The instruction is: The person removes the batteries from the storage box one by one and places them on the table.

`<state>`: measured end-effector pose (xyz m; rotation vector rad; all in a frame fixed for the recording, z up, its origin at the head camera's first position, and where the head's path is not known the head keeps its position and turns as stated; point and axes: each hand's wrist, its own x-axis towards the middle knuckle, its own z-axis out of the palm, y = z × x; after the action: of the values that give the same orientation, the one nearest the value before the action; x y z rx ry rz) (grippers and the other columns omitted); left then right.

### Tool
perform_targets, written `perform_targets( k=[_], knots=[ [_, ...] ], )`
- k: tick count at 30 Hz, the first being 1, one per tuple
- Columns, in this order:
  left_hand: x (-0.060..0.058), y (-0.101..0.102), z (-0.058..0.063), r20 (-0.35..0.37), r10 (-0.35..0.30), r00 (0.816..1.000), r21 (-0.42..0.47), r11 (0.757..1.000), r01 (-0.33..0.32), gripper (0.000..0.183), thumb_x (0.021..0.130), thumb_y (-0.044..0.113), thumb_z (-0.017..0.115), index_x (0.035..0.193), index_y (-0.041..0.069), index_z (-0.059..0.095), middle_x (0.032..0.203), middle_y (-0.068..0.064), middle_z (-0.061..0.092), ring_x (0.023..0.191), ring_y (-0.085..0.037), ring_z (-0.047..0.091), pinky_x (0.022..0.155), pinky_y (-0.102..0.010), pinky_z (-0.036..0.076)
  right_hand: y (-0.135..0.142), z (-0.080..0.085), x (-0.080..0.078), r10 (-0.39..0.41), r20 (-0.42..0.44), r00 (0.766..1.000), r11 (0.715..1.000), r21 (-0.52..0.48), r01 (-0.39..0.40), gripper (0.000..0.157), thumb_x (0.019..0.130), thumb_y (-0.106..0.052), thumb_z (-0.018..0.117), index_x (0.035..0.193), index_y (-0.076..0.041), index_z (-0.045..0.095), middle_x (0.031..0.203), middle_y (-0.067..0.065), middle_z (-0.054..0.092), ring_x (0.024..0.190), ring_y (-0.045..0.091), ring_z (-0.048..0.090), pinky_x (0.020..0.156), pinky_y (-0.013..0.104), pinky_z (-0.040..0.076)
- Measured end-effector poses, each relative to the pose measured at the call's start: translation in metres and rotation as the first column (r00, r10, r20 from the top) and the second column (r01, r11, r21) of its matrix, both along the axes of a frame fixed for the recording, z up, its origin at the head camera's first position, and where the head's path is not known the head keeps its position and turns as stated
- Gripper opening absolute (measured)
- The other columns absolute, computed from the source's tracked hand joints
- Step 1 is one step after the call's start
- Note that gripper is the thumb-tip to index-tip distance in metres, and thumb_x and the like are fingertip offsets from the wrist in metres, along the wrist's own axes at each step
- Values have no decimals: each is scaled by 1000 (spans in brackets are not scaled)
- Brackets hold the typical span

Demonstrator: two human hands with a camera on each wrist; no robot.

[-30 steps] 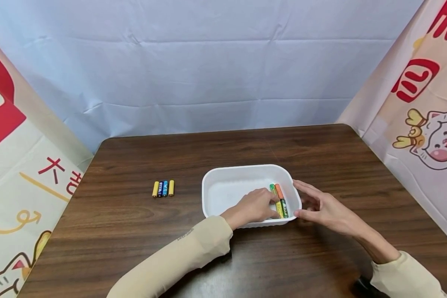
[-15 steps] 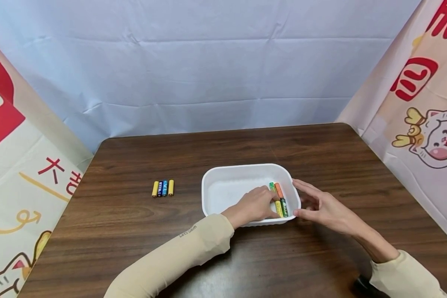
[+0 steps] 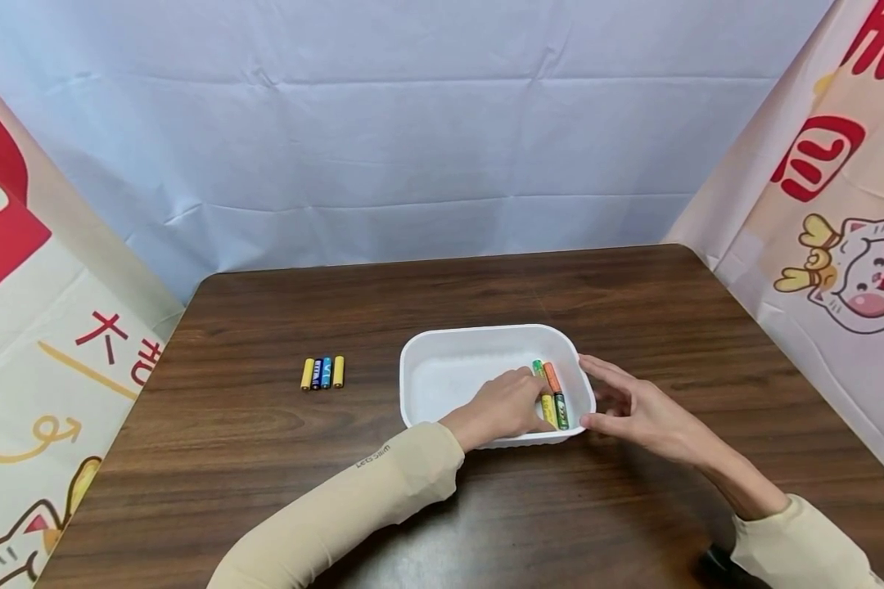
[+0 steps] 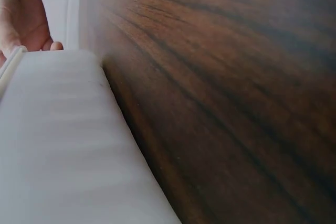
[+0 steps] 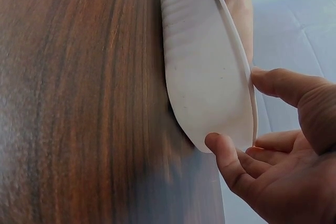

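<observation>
A white plastic tray point(image 3: 449, 376) stands on the table with several AA-style batteries at its right end. Among them are an orange-topped battery point(image 3: 552, 376), a dark green battery point(image 3: 562, 411), a green battery point(image 3: 538, 367) and a yellow battery point(image 3: 549, 411). My left hand point(image 3: 507, 405) reaches inside over the front rim, its thumb and fingers curled about the yellow battery; the palm side is hidden. At the tray's right end my right hand point(image 3: 644, 417) touches the outside of the wall and rim with spread thumb and fingers, as the right wrist view also shows.
To the left of the tray, a row of small batteries, yellow point(image 3: 307, 374), dark blue point(image 3: 317, 374), light blue point(image 3: 327, 372) and yellow point(image 3: 339, 371), lies on the wooden table point(image 3: 265, 458). A pale cloth point(image 3: 412, 147) hangs behind the table's far edge.
The lower batteries in the tray have shifted very slightly left at the left hand's fingers. Both hands and the tray otherwise stay almost where they were.
</observation>
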<state>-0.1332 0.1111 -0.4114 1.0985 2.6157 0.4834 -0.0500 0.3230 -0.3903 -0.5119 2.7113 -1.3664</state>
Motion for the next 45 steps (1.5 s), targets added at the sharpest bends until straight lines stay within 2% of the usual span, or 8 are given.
perform_targets(
  k=[5,9,15,21,26,31,36,45],
  knots=[
    [0,-1,3,-11,12,1000,4,1000,-12,46,86,39,84,124,15,74,101,6,63,83,-6,55,70,-24,48,1,0,1,-11,8,1000,1000,8,11,78,93,-10,78,157,4,36,157,25,38,98,11,65,69,27,57],
    [1,-7,11,-18,40,999,61,997,-39,45,83,36,83,123,16,75,105,4,64,81,-7,55,69,-23,47,1,-1,1,-20,26,999,1000,14,20,79,94,-13,78,158,2,36,158,23,38,99,12,65,69,27,56],
    [4,-27,32,-2,79,997,152,985,-77,47,81,32,80,124,15,73,111,4,64,88,-8,58,75,-23,48,1,-2,1,-11,25,1000,1000,-10,12,78,93,-11,78,157,4,35,158,24,38,97,10,65,68,28,57],
    [-2,-59,59,-2,105,994,204,974,-102,49,81,31,79,128,17,72,110,4,65,87,-4,59,69,-24,47,0,0,1,-24,48,999,1000,-4,24,80,93,-12,79,158,4,35,160,25,34,100,15,65,68,28,57],
    [-15,-97,82,16,129,991,251,959,-129,50,84,29,80,131,15,70,115,1,65,93,-8,64,73,-30,50,0,1,1,-36,68,997,999,-4,37,82,93,-13,79,158,4,33,161,25,33,101,16,65,68,28,56],
    [-31,-146,95,33,145,989,358,922,-147,50,84,20,77,132,8,68,116,-3,65,93,-14,69,78,-35,52,-1,3,1,-44,80,996,999,5,44,82,94,-16,79,159,2,33,160,23,34,99,13,64,67,28,56],
    [-44,-197,98,25,179,983,407,897,-174,48,86,15,78,132,5,67,108,-4,65,91,-15,67,81,-36,54,-1,3,1,-64,82,995,997,40,61,82,94,-19,79,159,0,34,160,22,36,97,13,63,68,27,54],
    [-54,-288,85,78,258,963,305,914,-269,51,96,20,74,142,8,58,108,-5,62,94,-19,61,80,-39,50,-2,1,2,-71,78,994,996,52,67,82,93,-20,80,159,0,35,159,21,38,96,14,63,67,28,54]
  ],
)
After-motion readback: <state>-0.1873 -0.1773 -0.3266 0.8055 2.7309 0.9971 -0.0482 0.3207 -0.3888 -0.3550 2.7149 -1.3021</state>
